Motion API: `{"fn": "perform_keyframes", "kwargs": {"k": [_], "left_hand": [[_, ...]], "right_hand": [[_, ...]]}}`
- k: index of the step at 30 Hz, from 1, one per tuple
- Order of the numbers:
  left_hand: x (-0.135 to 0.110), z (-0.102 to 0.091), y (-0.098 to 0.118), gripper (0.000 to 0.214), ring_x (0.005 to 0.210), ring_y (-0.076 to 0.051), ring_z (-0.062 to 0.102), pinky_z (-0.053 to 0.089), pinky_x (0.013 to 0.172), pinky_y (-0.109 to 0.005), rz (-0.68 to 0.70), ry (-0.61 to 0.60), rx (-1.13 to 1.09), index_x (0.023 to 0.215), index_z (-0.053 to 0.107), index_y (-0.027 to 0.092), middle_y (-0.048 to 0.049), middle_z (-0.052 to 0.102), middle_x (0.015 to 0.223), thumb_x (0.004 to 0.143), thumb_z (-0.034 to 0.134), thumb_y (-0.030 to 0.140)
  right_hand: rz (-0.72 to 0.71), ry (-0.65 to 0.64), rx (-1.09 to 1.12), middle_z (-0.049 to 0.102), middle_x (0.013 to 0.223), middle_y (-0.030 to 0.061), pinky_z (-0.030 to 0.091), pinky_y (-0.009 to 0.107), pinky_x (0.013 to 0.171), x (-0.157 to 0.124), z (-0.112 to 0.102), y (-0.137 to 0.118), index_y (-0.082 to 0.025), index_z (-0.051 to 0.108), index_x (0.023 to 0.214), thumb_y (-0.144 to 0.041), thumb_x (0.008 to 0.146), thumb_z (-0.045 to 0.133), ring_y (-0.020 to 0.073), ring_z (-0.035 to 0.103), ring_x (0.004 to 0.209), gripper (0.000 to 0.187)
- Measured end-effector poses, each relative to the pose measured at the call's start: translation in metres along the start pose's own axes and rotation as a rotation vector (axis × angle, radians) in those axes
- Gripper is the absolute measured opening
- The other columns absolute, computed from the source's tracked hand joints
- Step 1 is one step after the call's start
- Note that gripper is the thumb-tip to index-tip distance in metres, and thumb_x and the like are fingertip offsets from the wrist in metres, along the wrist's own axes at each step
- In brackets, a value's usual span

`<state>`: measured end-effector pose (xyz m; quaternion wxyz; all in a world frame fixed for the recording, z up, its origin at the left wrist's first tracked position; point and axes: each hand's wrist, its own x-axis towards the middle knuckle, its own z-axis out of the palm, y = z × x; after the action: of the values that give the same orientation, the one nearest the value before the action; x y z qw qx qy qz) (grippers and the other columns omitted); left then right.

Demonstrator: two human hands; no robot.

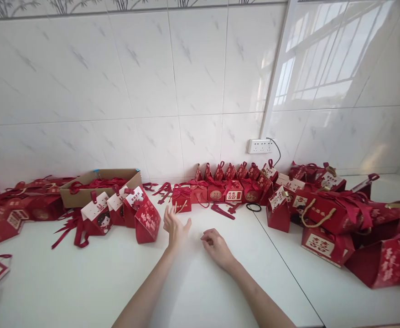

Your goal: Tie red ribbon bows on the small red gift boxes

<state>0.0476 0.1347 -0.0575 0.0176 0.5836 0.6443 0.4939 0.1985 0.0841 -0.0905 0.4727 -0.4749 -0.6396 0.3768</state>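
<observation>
My left hand (175, 229) is raised over the white table, palm turned inward, thumb and fingers apart, holding nothing. Its fingertips overlap the lower edge of a small red gift box (183, 198) with a gold cord handle; whether they touch it I cannot tell. My right hand (217, 248) is beside it with fingers curled in, and nothing shows in them. Left of my left hand stands a red peaked box (148, 222) with pale floral print. Beyond my right hand, dark red ribbon strips (223, 211) and a black loop (253, 207) lie on the table.
An open cardboard carton (80, 198) holding red ribbons stands at the back left. Red gift boxes are piled at the left (1, 228) and right (329, 218). A row of small peaked boxes (230, 171) lines the tiled wall, below a power socket (261, 146).
</observation>
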Motion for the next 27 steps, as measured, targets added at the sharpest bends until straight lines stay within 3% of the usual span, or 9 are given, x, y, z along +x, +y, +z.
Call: {"fn": "perform_keyframes", "kwargs": {"k": [3,5,10,15,19,22,25,27], "left_hand": [[0.022,0.036,0.02,0.083,0.134,-0.037,0.02,0.03,0.095,-0.058,-0.129,0.083,0.018,0.132,0.015,0.018,-0.0255,0.022,0.141,0.069,0.067,0.033],[0.035,0.053,0.026,0.088,0.135,-0.037,0.018,0.029,0.096,-0.057,-0.17,0.1,0.017,0.132,0.01,0.019,-0.026,0.021,0.141,0.067,0.068,0.035],[0.054,0.065,0.022,0.082,0.128,-0.038,0.031,0.03,0.094,-0.058,-0.212,0.07,0.024,0.128,0.018,0.019,-0.024,0.031,0.135,0.065,0.069,0.029],[0.049,0.035,0.004,0.075,0.123,-0.037,0.036,0.03,0.095,-0.058,-0.149,-0.016,0.025,0.121,0.027,0.018,-0.018,0.038,0.126,0.06,0.07,0.024],[0.015,-0.006,-0.008,0.077,0.12,-0.031,0.043,0.035,0.098,-0.049,-0.034,-0.18,-0.008,0.12,0.028,0.02,-0.0133,0.041,0.124,0.055,0.069,0.02],[-0.022,-0.039,-0.01,0.079,0.113,-0.027,0.05,0.039,0.096,-0.043,0.083,-0.329,-0.067,0.121,0.028,0.021,-0.0122,0.043,0.123,0.054,0.07,0.023],[-0.06,-0.067,-0.004,0.082,0.114,-0.03,0.05,0.038,0.096,-0.049,0.21,-0.392,-0.123,0.124,0.025,0.02,-0.0148,0.041,0.124,0.056,0.07,0.027],[-0.08,-0.082,0.004,0.085,0.116,-0.032,0.046,0.037,0.095,-0.051,0.217,-0.417,-0.148,0.126,0.025,0.021,-0.0152,0.04,0.124,0.056,0.073,0.033]], "right_hand": [[0.01,0.034,0.01,0.053,0.097,0.0092,0.051,0.033,0.069,0.003,-0.001,0.002,-0.017,0.06,0.077,-0.016,0.072,0.046,0.016,0.06,0.07,0.014],[0.015,0.05,0.018,0.053,0.095,0.0085,0.051,0.032,0.065,0.005,-0.002,0.003,-0.017,0.06,0.075,-0.016,0.071,0.046,0.0149,0.059,0.066,0.014],[0.032,0.087,0.063,0.054,0.093,0.007,0.05,0.029,0.059,0.008,0.0,0.004,-0.018,0.059,0.07,-0.018,0.067,0.048,0.0124,0.057,0.059,0.012],[0.107,0.176,0.135,0.057,0.087,0.0068,0.049,0.029,0.054,0.012,-0.008,0.002,-0.018,0.057,0.074,-0.035,0.072,0.048,0.0137,0.058,0.057,0.02],[0.209,0.3,0.168,0.057,0.075,0.005,0.046,0.027,0.053,0.015,-0.025,-0.005,-0.017,0.055,0.083,-0.05,0.077,0.043,0.016,0.056,0.062,0.035],[0.247,0.232,0.212,0.058,0.072,0.0041,0.043,0.025,0.051,0.003,-0.031,-0.02,-0.017,0.057,0.077,-0.06,0.077,0.044,0.0146,0.055,0.059,0.045],[0.279,0.087,0.256,0.053,0.054,0.002,0.041,0.025,0.047,-0.026,-0.027,-0.043,-0.016,0.058,0.063,-0.067,0.077,0.041,0.0133,0.05,0.048,0.056],[0.299,0.051,0.269,0.052,0.049,0.0025,0.04,0.026,0.048,-0.048,-0.021,-0.057,-0.016,0.056,0.056,-0.069,0.078,0.04,0.0138,0.049,0.046,0.06]]}}
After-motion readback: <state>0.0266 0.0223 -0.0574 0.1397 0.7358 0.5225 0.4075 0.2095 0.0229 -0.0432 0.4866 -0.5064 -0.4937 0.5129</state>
